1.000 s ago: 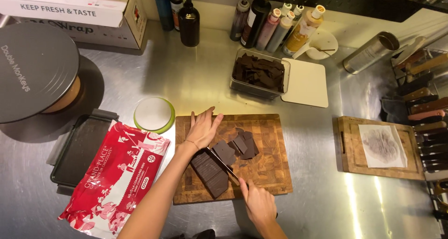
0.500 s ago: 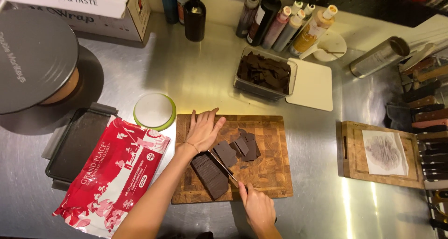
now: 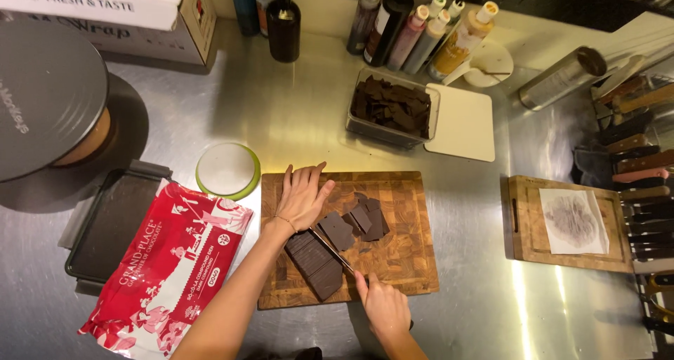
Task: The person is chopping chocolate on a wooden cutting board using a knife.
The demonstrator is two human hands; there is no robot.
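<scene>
Right hand (image 3: 382,305) grips the handle of a knife (image 3: 331,249), fingers wrapped tight round it, and the blade runs up and to the left from that fist toward the left hand (image 3: 303,197). Left hand lies flat and spread, fingers together and pointing away from the person, its palm pressing down over the far end of the blade. Between the two hands, directly under the knife, sits the dark chocolate slab (image 3: 314,262); its long axis slants from beside the left wrist down toward the near edge of the wooden cutting board (image 3: 407,262), so the blade crosses its upper end at an angle rather than running along it. The left hand is the nearer of the two to the slab's uncut body, which stretches below its wrist; the right hand sits just beyond the slab's lower corner. The slab is flat, ridged with score lines, matt and almost black. To the right of the left hand, past the blade, lie loose cut chocolate pieces (image 3: 365,219), angular and overlapping, touching one another on the board
</scene>
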